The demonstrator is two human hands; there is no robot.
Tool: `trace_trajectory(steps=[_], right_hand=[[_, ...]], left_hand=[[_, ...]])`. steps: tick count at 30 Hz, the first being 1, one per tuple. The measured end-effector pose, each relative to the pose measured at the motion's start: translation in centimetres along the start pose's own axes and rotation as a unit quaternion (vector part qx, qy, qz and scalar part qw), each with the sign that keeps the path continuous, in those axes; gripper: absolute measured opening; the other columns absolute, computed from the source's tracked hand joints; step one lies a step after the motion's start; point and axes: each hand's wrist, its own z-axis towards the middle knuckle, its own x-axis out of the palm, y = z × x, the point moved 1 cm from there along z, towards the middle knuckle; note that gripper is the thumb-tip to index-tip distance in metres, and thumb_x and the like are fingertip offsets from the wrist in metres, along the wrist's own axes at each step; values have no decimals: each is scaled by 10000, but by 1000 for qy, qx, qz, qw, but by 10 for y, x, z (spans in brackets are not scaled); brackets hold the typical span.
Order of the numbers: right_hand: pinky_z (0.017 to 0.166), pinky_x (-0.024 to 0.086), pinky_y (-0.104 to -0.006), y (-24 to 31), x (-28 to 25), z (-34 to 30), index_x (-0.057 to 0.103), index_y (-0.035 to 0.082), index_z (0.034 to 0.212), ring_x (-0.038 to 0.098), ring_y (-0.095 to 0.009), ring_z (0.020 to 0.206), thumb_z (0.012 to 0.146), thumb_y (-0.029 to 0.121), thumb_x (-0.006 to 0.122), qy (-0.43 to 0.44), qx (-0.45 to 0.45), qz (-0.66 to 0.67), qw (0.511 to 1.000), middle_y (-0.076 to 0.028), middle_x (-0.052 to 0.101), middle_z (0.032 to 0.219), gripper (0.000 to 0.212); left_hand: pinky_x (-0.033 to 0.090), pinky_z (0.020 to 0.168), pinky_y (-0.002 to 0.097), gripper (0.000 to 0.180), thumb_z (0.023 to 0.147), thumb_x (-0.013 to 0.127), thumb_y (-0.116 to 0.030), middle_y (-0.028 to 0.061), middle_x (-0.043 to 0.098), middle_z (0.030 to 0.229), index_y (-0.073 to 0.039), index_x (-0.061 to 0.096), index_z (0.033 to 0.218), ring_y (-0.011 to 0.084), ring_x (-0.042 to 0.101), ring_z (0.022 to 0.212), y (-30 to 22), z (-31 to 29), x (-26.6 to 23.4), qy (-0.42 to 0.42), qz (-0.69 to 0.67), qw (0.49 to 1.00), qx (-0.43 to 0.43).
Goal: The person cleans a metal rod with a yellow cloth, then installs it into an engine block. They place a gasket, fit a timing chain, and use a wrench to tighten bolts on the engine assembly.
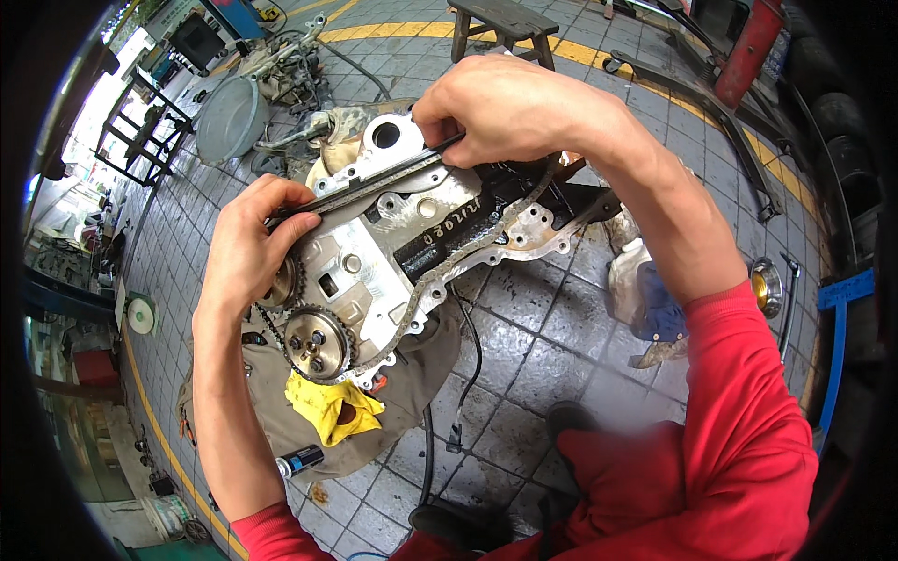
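Note:
An engine block [374, 266] with its timing side exposed lies below my hands, tilted across the view. My left hand [251, 238] pinches the lower left end of a long black timing chain guide [379, 182] between thumb and fingers. At its upper right end, my right hand [505, 110] grips the same guide, with the fingertips curled and partly hidden. The guide lies along the block's upper edge, beside a run of the timing chain [412, 304]. Near my left wrist are a toothed camshaft sprocket [318, 344] and a second, partly covered sprocket [282, 285].
A yellow cloth [327, 407] and a spray can [300, 461] lie by the block's near end, on a brown cloth [412, 393]. A black hose [478, 351] crosses the tiled floor. White and blue rags [659, 304] lie right. Farther off are a tub [231, 120] and stool [505, 21].

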Motion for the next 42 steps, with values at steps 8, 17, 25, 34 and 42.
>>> trace_trajectory(steps=[8,17,25,34,42], right_hand=[[823,576,-459,4,-3,-1,731,17,1013,749,-354,943,808,135,844,16,16,-10,1000,-142,754,942,262],[942,627,-455,26,10,-25,688,-21,1129,716,-348,1184,688,320,996,-15,-67,-162,984,-131,723,1167,637],[928,639,-422,26,14,-26,711,-7,1110,718,-298,1168,666,341,991,-6,-64,-185,981,-100,721,1121,630],[934,611,-447,21,11,-19,682,6,1105,712,-336,1136,658,329,983,8,-72,-170,983,-118,709,1103,628],[1014,497,-429,6,10,-27,620,-1,1284,632,-325,1153,738,596,876,-21,-9,-147,989,-132,635,1182,849]], left_hand=[[547,965,409,267,939,822,-152,130,708,1109,-5,713,1134,330,697,1078,2,-6,12,-44,-23,999,13],[511,1056,482,726,818,919,-428,190,625,1326,-55,647,1379,399,594,1229,-42,-25,38,-66,109,990,-53],[505,1060,470,722,797,932,-385,157,626,1323,-45,630,1359,377,594,1233,-31,-21,47,-111,121,986,12],[497,1099,473,738,819,922,-355,171,634,1350,-42,610,1410,384,598,1274,-28,-18,42,-99,98,990,22],[540,1043,425,369,1024,754,-311,158,772,1213,-29,740,1262,301,726,1172,37,-83,-43,-231,34,971,-46]])
